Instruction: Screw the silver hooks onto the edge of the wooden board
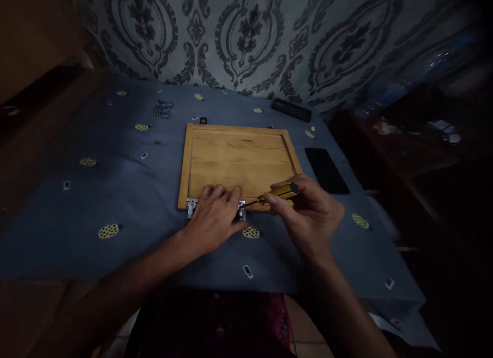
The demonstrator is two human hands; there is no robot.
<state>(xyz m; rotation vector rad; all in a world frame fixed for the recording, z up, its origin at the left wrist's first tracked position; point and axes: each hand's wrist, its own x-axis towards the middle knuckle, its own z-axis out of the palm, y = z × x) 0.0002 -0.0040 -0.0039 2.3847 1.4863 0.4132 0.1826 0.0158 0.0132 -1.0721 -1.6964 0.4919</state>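
A wooden panel door (239, 163) with a raised frame lies flat on the cloth-covered table. Two metal hinges, a left hinge (191, 208) and a right hinge (242, 210), sit along its near edge. My left hand (215, 214) rests over this edge between them, fingers bent on the wood. Its index finger and thumb are around the right hinge, partly hiding it. In my right hand (308, 214) is a yellow and black screwdriver (283, 191), held in a pinch, its shaft slanting down left. The tip is at the right hinge; whether it sits in a screw is too small to tell.
A black phone (327, 170) lies right of the panel, and a dark oblong case (291, 110) farther back. Small metal pieces (164, 109) and a small black object (203, 120) lie behind the panel. A patterned wall (246, 34) borders the table's far side.
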